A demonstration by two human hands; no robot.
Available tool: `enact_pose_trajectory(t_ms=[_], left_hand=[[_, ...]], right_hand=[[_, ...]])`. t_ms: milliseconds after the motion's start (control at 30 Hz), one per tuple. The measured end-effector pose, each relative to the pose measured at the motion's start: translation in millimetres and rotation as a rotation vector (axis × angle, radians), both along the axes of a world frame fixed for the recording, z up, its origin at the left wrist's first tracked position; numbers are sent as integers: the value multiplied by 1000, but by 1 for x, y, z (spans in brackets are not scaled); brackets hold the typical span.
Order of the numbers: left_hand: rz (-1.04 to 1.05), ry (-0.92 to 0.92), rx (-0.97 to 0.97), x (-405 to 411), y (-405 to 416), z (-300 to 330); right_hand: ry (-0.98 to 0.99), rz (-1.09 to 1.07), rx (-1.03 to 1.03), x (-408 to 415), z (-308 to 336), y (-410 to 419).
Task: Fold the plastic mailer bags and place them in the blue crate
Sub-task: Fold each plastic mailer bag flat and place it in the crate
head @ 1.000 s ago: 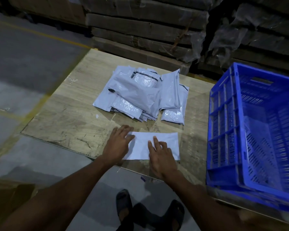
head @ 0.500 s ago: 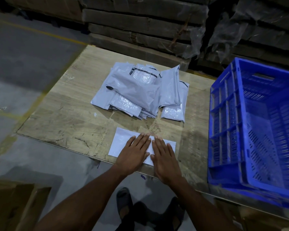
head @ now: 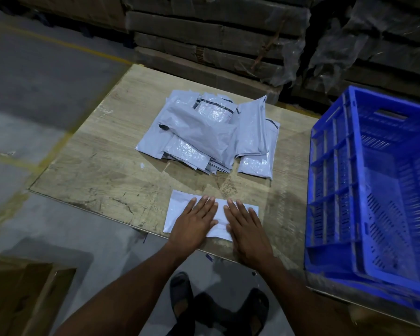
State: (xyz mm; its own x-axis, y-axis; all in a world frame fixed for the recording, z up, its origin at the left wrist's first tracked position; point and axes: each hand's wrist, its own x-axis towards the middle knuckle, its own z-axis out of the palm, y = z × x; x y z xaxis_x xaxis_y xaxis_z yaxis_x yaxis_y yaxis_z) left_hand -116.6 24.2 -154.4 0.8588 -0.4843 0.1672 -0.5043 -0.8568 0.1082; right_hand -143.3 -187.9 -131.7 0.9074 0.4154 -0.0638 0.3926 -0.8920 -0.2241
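A white folded bag point(head: 180, 214) lies flat at the near edge of the tabletop point(head: 95, 170), right in front of the person. Both hands lie on top of it, side by side. The left hand point(head: 194, 223) has its fingers straight and close together, pressing down on the left and middle part of the bag. The right hand point(head: 246, 229) does the same on the right part, and its palm hangs a little over the edge of the tabletop. Neither grip pinches anything; the fingers are flat and pushing. It looks like the person is pressing the fold so it stays. Farther back, in the middle of the tabletop, there is a messy pile of gray bags point(head: 209, 137) lying on each other. They do not look folded yet. To the right stands the blue crate point(head: 330, 166), just beside the tabletop's right side. What shows of the inside of the crate has no bags in it, though part of it is out of view. So the job seems to be near its start: one bag is almost folded, it is not in the crate yet, and the whole pile is left to do
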Motion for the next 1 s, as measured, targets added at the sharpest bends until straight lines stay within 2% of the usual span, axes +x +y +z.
enact_pose_trajectory(t_ms=[167, 300, 433, 600, 867, 1000], left_hand=[[-46, -4, -88, 5, 1, -6], [-55, -30, -86, 0, 7, -12], [-74, 3, -39, -3, 20, -4], [-55, 100, -40, -5, 32, 6], [122, 205, 112, -4, 58, 16], [145, 239, 141, -5, 55, 19]], right_hand=[[-1, -87, 15, 3, 9, 21], [18, -122, 75, 8, 5, 46], [-48, -157, 7, 3, 1, 45], [-24, -172, -73, 4, 4, 38], [64, -155, -162, -2, 2, 4], [59, -216, -174, 1, 11, 22]])
